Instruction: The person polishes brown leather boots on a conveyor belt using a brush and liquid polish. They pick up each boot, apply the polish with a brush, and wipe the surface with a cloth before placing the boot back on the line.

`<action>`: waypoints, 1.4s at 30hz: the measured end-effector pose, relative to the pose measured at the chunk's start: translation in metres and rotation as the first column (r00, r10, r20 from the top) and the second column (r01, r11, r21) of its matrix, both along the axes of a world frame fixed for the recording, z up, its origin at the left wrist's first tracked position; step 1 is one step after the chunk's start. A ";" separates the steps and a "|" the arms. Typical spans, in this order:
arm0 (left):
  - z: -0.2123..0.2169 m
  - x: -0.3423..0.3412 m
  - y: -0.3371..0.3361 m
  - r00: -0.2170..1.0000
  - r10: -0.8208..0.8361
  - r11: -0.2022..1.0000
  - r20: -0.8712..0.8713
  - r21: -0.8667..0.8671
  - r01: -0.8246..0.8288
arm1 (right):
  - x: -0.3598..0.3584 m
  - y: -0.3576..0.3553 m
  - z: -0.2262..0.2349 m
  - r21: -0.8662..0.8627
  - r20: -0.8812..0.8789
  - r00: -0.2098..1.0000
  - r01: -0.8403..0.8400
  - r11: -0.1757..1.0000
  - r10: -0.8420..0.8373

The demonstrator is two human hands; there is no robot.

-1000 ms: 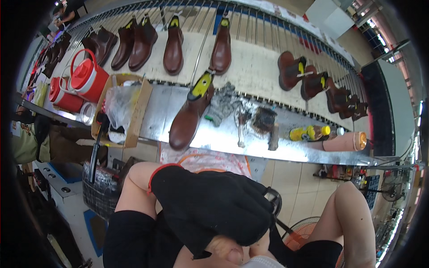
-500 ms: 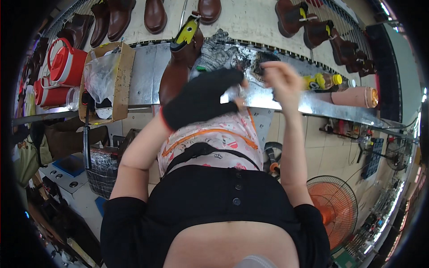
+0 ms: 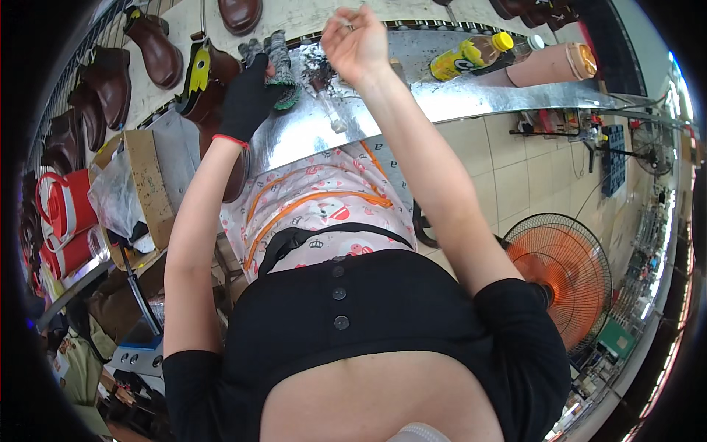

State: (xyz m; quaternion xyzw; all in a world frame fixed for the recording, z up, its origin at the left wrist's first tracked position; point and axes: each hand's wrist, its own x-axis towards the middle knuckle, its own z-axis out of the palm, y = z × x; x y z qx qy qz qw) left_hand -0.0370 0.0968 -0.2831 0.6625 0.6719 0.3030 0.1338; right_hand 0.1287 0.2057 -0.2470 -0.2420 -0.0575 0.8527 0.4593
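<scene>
"At the far left, what is shown?"

"Two red-and-white coolers [image 3: 68,208] are seen, with a clear jar [image 3: 97,241] just beside them. Next to these, a plastic bag [image 3: 115,199] is held in a carton [image 3: 152,180]. Above the carton, brown boots [image 3: 107,87] are lined up."

"And right of the carton?"

"On the counter [image 3: 294,141], a single boot [image 3: 199,109] is set, its yellow-lined top turned away from the person and its toe brought to the near edge. Its middle is covered by the left hand [image 3: 247,99], which is clad in a black glove with a red cuff."

"Is the boot gripped?"

"That cannot be told; most of the fingers are hidden. Just beside the thumb, grey gloves [image 3: 278,66] are seen."

"And farther right?"

"A pale-handled tool [image 3: 331,110] is laid on the counter. Near it, the bare right hand [image 3: 357,46] is raised, fingers loosely curled; whether anything is pinched in its grip cannot be told. Beyond, a yellow-labelled bottle [image 3: 464,59], a white-capped bottle [image 3: 521,50] and a pink tumbler [image 3: 552,65] are laid on their sides. Below them, an orange fan [image 3: 563,276] is seen."
</scene>
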 end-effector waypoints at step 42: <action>0.068 0.039 -0.016 0.971 -0.150 0.946 0.188 0.314 0.085 | -0.042 -0.048 0.025 0.357 0.326 0.945 -0.094 0.929 -0.030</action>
